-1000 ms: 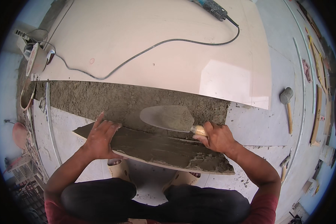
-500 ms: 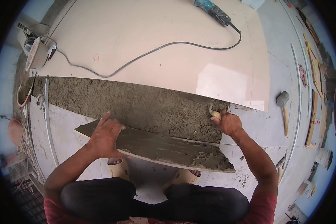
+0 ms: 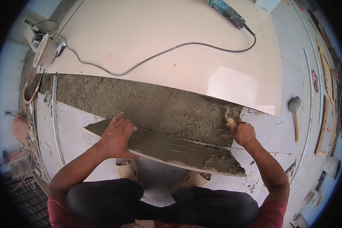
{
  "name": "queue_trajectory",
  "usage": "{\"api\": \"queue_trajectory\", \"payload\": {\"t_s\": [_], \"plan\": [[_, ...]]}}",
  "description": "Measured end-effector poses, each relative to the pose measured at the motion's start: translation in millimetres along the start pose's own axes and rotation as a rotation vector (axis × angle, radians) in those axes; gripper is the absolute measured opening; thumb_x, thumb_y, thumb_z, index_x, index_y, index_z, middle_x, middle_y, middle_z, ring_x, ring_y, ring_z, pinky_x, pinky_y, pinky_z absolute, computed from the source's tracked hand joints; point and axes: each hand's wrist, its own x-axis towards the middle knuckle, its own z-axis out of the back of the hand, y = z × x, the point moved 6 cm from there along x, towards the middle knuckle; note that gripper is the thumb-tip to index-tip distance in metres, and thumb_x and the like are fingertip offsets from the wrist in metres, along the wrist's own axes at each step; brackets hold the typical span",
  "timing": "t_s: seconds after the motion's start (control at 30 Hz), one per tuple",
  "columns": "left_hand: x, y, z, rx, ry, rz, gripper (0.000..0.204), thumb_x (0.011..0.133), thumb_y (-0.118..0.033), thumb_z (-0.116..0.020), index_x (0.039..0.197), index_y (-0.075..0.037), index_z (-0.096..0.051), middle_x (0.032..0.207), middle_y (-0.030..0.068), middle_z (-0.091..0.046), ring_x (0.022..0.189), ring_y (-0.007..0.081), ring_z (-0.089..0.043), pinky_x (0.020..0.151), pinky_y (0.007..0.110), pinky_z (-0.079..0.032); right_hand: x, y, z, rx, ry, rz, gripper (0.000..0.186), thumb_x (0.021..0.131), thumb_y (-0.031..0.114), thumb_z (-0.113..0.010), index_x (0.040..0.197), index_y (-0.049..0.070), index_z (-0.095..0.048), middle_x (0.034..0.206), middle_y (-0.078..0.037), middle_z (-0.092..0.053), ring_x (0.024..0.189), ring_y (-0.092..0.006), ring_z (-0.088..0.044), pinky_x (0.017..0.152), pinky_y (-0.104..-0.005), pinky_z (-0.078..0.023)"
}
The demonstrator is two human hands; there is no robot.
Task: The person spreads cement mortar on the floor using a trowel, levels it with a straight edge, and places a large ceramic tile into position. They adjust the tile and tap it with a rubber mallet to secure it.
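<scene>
My left hand (image 3: pixel 117 137) grips the left part of a long tile (image 3: pixel 174 148), its fingers spread over the face. Grey mortar coats the tile's upturned face, thicker and rougher at the right end. The tile rests tilted along the near side of a strip of rough mortar (image 3: pixel 144 98). In my right hand (image 3: pixel 244 133) is a trowel (image 3: pixel 230 121), held by its wooden handle. Its blade lies low at the far right of the mortar strip, close against the edge of the laid tile floor (image 3: pixel 159 64), and is hard to make out.
A teal power tool (image 3: pixel 227 13) lies on the far floor, its grey cord (image 3: pixel 155 57) curving left. A mallet (image 3: pixel 295 106) rests at the right. To the left are a bucket (image 3: pixel 45 51) and a metal straightedge (image 3: pixel 56 117). My sandalled feet stand beneath the tile's near edge.
The whole view has shifted slightly. My right hand has drawn the trowel a little to the right and nearer, and its blade shows less. My left hand keeps its hold on the tile.
</scene>
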Motion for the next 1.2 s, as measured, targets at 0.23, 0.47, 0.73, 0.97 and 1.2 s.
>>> {"api": "queue_trajectory", "payload": {"t_s": [0.23, 0.47, 0.73, 0.97, 1.2], "plan": [[-6, -1, 0, 0.017, -0.008, -0.011, 0.089, 0.057, -0.065, -0.085, 0.113, -0.001, -0.059, 0.108, 0.0148, -0.06, 0.114, 0.0311, -0.058, 0.121, 0.053, -0.021, -29, 39, 39, -0.016, -0.048, 0.138, 0.048, 0.1, 0.045, -0.052, 0.107, -0.003, -0.054, 0.07, -0.018, -0.067, 0.066, -0.0353, -0.07, 0.059, -0.0435, -0.056], [-12, 10, -18, 0.127, 0.002, -0.038, 0.086, 0.057, -0.065, -0.085, 0.11, -0.001, -0.061, 0.106, 0.0138, -0.059, 0.111, 0.0304, -0.058, 0.12, 0.055, -0.022, -64, 139, 72, 0.188, -0.496, 0.968, 0.046, 0.095, 0.044, -0.063, 0.1, -0.001, -0.053, 0.072, -0.018, -0.067, 0.069, -0.0342, -0.07, 0.054, -0.0431, -0.054], [-7, -5, 1, 0.053, -0.029, -0.045, 0.084, 0.058, -0.064, -0.085, 0.109, -0.001, -0.06, 0.101, 0.0132, -0.058, 0.11, 0.0312, -0.058, 0.119, 0.055, -0.025, -14, 143, 41, 0.126, -0.179, 0.492, 0.045, 0.098, 0.047, -0.057, 0.099, 0.002, -0.053, 0.08, -0.021, -0.068, 0.065, -0.0373, -0.07, 0.056, -0.0444, -0.057], [-7, -7, -1, 0.036, -0.008, -0.052, 0.086, 0.057, -0.064, -0.085, 0.109, 0.0, -0.06, 0.101, 0.0145, -0.058, 0.11, 0.0325, -0.059, 0.119, 0.054, -0.024, 23, 104, 8, 0.097, -0.146, 0.317, 0.048, 0.096, 0.048, -0.06, 0.098, 0.0, -0.054, 0.066, -0.016, -0.064, 0.063, -0.0371, -0.069, 0.062, -0.0449, -0.058], [-15, 9, -16, 0.111, -0.028, -0.045, 0.085, 0.057, -0.06, -0.087, 0.11, 0.0, -0.059, 0.103, 0.0148, -0.058, 0.11, 0.0328, -0.058, 0.119, 0.054, -0.025, -22, 144, 47, 0.19, -0.306, 0.698, 0.056, 0.098, 0.055, -0.051, 0.104, -0.001, -0.053, 0.078, -0.023, -0.068, 0.067, -0.0392, -0.071, 0.06, -0.0456, -0.057]]}}
